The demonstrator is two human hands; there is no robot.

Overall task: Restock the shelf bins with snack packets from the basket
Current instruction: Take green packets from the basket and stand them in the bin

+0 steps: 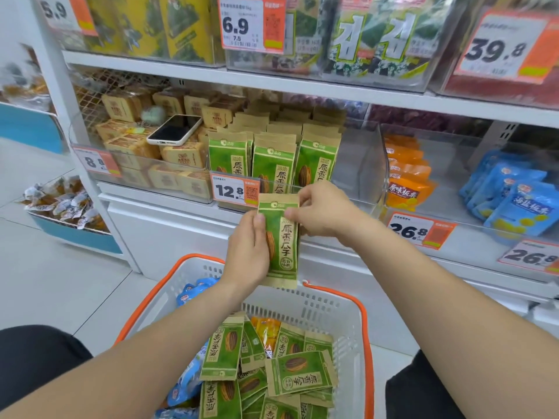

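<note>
Snack packet [279,240]: flat oblong kraft paper

Prices and packet names on the snack shelf.
The orange-and-white price tag [252,24] up top reads 6.9, its right neighbour tag [499,48] 39.8, the middle-bin tag [234,190] 12.8, the lower right tag [419,229] 26.8; the held green paper packet [281,240] says 原香瓜子, orange packets [405,189] 原味板栗, blue packets [526,207] 海盐板栗.

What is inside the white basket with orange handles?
The basket holds a heap of green packets, some blue packets at its left and an orange packet. Whatever lies beneath the heap is covered.
</note>
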